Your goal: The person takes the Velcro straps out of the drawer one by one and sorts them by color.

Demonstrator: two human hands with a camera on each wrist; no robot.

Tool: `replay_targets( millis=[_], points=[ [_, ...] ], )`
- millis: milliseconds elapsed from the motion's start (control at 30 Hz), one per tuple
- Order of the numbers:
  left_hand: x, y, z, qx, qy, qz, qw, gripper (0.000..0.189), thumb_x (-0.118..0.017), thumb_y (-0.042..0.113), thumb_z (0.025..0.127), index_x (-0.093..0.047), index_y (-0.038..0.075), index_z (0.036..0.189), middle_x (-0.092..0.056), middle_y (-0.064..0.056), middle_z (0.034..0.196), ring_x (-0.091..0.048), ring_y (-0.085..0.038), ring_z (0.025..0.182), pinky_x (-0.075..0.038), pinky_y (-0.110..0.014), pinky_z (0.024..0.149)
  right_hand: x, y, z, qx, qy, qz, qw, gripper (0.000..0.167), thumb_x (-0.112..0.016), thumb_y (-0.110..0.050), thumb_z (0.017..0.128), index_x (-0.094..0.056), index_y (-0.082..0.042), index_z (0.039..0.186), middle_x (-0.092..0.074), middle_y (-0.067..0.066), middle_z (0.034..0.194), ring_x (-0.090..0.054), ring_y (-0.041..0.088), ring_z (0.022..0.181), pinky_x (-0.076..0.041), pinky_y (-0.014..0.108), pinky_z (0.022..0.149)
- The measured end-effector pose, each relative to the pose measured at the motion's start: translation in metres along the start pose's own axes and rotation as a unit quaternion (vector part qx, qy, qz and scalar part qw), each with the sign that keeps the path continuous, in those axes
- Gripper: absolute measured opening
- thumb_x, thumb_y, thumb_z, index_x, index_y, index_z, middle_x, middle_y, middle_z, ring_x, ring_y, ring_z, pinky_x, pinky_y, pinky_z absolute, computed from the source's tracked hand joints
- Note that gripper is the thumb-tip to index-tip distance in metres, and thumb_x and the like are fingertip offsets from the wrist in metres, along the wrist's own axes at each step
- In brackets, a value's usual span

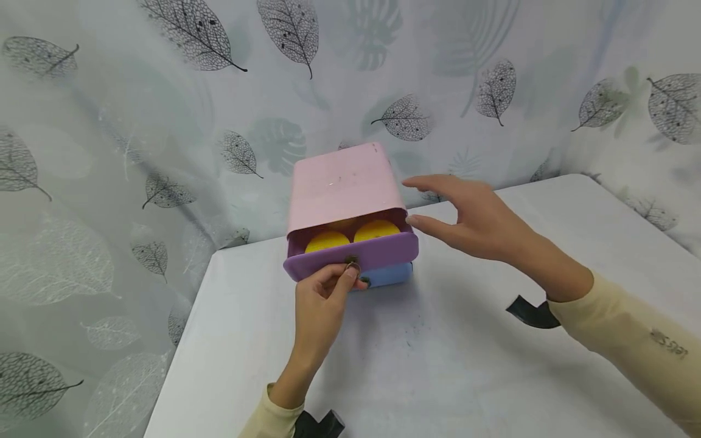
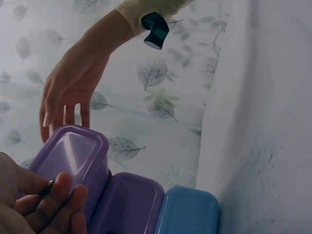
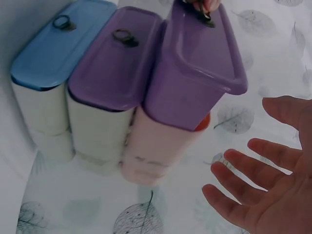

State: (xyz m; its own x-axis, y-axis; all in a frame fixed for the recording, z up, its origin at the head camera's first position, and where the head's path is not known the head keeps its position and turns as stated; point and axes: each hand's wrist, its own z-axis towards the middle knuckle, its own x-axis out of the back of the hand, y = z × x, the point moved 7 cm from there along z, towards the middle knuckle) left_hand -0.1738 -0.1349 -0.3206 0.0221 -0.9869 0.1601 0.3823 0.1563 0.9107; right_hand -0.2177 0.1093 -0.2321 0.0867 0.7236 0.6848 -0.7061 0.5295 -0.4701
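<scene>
The purple top drawer (image 1: 383,250) is pulled partly out of a pink drawer box (image 1: 345,185), and two rounded yellow things (image 1: 327,240) show inside; their kind is unclear. My left hand (image 1: 322,307) pinches the drawer's metal ring pull (image 1: 353,266) between thumb and fingers. Close to the right side of the drawer, my right hand (image 1: 482,216) hovers with fingers extended, holding nothing. In the right wrist view its palm (image 3: 278,195) faces the pink box, apart from it. Below sit a second purple drawer (image 3: 117,58) and a blue drawer (image 3: 63,46), both closed.
The stack stands on a white-covered table (image 1: 438,353), near its back edge. A leaf-patterned curtain (image 1: 339,91) hangs behind and at the sides. Black straps (image 1: 533,313) are on both wrists. Ring pulls (image 3: 62,22) stick out from the lower drawers.
</scene>
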Motion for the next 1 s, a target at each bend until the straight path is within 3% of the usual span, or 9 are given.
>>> replay_targets(
  millis=[333, 567, 800, 1000],
  points=[
    [0.000, 0.005, -0.010, -0.023, 0.010, 0.035, 0.9991, 0.016, -0.067, 0.021, 0.103, -0.078, 0.011, 0.097, -0.075, 0.003, 0.080, -0.073, -0.021, 0.082, -0.052, -0.039, 0.085, -0.012, -0.021, 0.027, 0.054, -0.069, 0.030, 0.9958, 0.046, -0.084, -0.013, 0.089, -0.068, -0.006, 0.132, -0.071, 0.002, 0.126, -0.066, 0.024, 0.113, -0.051, 0.045, 0.092],
    [-0.002, 0.010, -0.018, -0.036, 0.007, 0.050, 0.9981, 0.014, -0.068, 0.017, 0.102, -0.078, 0.012, 0.094, -0.074, 0.007, 0.079, -0.072, -0.020, 0.078, -0.054, -0.039, 0.085, -0.026, -0.028, 0.040, 0.074, -0.133, 0.018, 0.9881, 0.042, -0.083, -0.016, 0.090, -0.070, -0.006, 0.129, -0.072, 0.003, 0.120, -0.064, 0.022, 0.094, -0.051, 0.038, 0.077],
    [-0.003, 0.014, -0.023, -0.047, 0.009, 0.065, 0.9967, 0.014, -0.070, 0.018, 0.101, -0.079, 0.014, 0.091, -0.074, 0.010, 0.078, -0.072, -0.018, 0.074, -0.056, -0.036, 0.079, -0.031, -0.032, 0.047, 0.086, -0.180, 0.038, 0.9791, 0.039, -0.084, -0.013, 0.088, -0.072, -0.010, 0.125, -0.074, 0.001, 0.114, -0.068, 0.021, 0.097, -0.055, 0.041, 0.085],
    [-0.005, 0.017, -0.026, -0.052, 0.012, 0.062, 0.9966, 0.014, -0.071, 0.016, 0.100, -0.079, 0.014, 0.089, -0.074, 0.009, 0.076, -0.072, -0.019, 0.072, -0.055, -0.034, 0.076, -0.046, -0.034, 0.046, 0.082, -0.258, 0.053, 0.9614, 0.043, -0.085, -0.013, 0.087, -0.069, -0.009, 0.127, -0.072, 0.002, 0.112, -0.068, 0.021, 0.099, -0.054, 0.042, 0.089]
  ],
)
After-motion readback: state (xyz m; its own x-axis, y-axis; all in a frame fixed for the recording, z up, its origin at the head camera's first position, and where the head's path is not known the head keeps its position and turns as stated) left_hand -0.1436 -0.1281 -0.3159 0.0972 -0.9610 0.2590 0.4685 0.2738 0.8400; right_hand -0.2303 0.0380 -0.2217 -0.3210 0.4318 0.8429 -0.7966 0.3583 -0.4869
